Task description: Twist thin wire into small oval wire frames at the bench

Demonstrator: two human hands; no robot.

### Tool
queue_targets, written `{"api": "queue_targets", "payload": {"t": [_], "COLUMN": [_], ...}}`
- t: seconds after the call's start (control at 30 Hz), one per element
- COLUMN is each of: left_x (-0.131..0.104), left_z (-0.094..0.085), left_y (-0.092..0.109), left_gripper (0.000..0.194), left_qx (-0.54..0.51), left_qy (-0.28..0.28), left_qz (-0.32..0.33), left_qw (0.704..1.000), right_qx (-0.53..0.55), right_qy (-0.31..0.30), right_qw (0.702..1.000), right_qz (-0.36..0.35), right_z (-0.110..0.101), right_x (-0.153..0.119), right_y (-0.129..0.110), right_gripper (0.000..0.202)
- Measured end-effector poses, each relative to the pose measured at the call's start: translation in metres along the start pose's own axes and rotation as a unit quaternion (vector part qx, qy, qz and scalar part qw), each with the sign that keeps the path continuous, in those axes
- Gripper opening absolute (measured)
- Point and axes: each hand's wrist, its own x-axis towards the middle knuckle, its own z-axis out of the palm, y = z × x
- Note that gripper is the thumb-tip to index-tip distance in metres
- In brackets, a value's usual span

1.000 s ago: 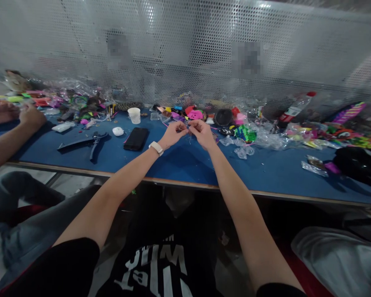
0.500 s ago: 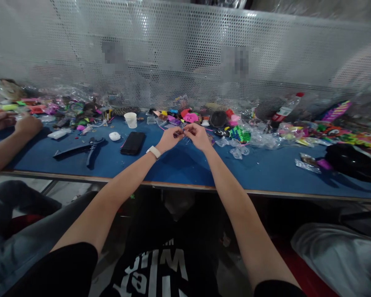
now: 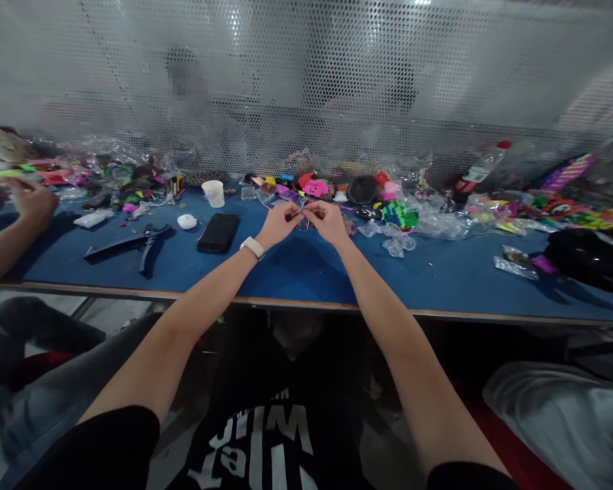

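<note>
My left hand [image 3: 279, 224] and my right hand [image 3: 327, 221] meet above the blue table [image 3: 306, 272], fingertips pinched together. Something small and thin is between them, too small to make out. A white band [image 3: 253, 248] is around my left wrist. Left of my left hand lie a black phone [image 3: 218, 233] and a small white case [image 3: 186, 221]. Just behind my hands is a pink item [image 3: 316, 188] among small coloured pieces. Clear plastic pieces [image 3: 396, 243] lie to the right of my right hand.
A white paper cup [image 3: 213, 194] stands behind the phone. Dark pliers-like tool [image 3: 146, 238] lies at left, near another person's hands [image 3: 33, 201]. A red-capped bottle [image 3: 483, 170] leans at back right; a black bag [image 3: 590, 258] lies far right. Perforated metal panel [image 3: 265, 88] rises behind.
The camera view has shifted slightly. My hands remain together with fingertips pinched, their fingers slightly repositioned. The other person's hand at the left has moved a little to the left.
</note>
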Motion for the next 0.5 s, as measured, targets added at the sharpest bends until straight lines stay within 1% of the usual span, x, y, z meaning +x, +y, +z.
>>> {"api": "queue_targets", "payload": {"t": [0.07, 0.13, 0.2, 0.23, 0.27, 0.3, 0.37, 0.43, 0.5], "left_x": [-0.0006, -0.0010, -0.0009, -0.0007, -0.0003, 0.0001, 0.0011, 0.0020, 0.0024], "left_z": [0.0002, 0.0000, -0.0013, -0.0023, -0.0036, -0.0049, -0.0072, -0.0086, -0.0093], "left_y": [-0.0007, -0.0012, -0.0015, -0.0015, -0.0016, -0.0016, -0.0018, -0.0017, -0.0010], "left_gripper": [0.013, 0.011, 0.029, 0.038, 0.043, 0.044, 0.036, 0.029, 0.027], "left_qx": [0.009, 0.026, 0.049, 0.061, 0.073, 0.085, 0.106, 0.122, 0.137], "left_qy": [0.003, 0.021, 0.035, 0.034, 0.029, 0.022, 0.014, 0.015, 0.018], "left_qz": [0.005, 0.011, 0.026, 0.038, 0.052, 0.065, 0.084, 0.089, 0.091], "left_qw": [1.000, 0.999, 0.998, 0.997, 0.996, 0.994, 0.991, 0.988, 0.986], "right_qx": [0.000, -0.012, -0.029, -0.035, -0.040, -0.042, -0.039, -0.033, -0.035], "right_qy": [-0.003, 0.003, 0.007, 0.008, 0.009, 0.010, 0.012, 0.013, 0.014], "right_qw": [1.000, 1.000, 0.999, 0.999, 0.998, 0.998, 0.999, 0.999, 0.999], "right_qz": [-0.013, -0.028, -0.038, -0.040, -0.041, -0.040, -0.034, -0.028, -0.025], "right_z": [-0.0015, -0.0023, -0.0024, -0.0022, -0.0020, -0.0017, -0.0014, -0.0016, -0.0023], "right_x": [0.0001, 0.0003, 0.0006, 0.0007, 0.0009, 0.0012, 0.0018, 0.0024, 0.0029], "right_y": [0.0010, 0.0014, 0.0012, 0.0010, 0.0008, 0.0006, 0.0006, 0.0011, 0.0016], "right_gripper": [0.068, 0.065, 0.061, 0.059, 0.057, 0.055, 0.054, 0.053, 0.051]}}
